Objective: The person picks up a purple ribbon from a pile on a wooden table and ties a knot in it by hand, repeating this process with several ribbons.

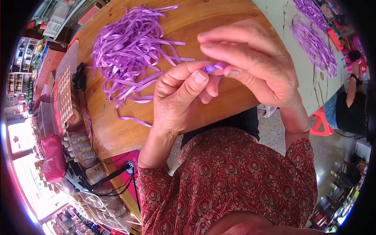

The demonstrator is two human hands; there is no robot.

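Observation:
My left hand [176, 92] is closed, its thumb and forefinger pinching a small, tightly folded piece of purple ribbon [210, 69]. A short loop of the same ribbon reaches across to my right hand [260, 64], whose thumb and a bent finger meet at it. The upper fingers of that hand stretch out above the ribbon, partly covering the pinch. Both hands are raised over the near side of the wooden table [219, 17]. Beyond my left hand lies a loose, tangled pile of purple ribbons [127, 47], with single strands trailing toward the hands.
On the right, a pale table [288, 43] bears more purple ribbons [313, 43]. A person [352, 98] is beside it, near a red stool [322, 123]. Along the left edge are a dark cabled device [80, 77], a pink pouch [53, 158] and loose cables [113, 188].

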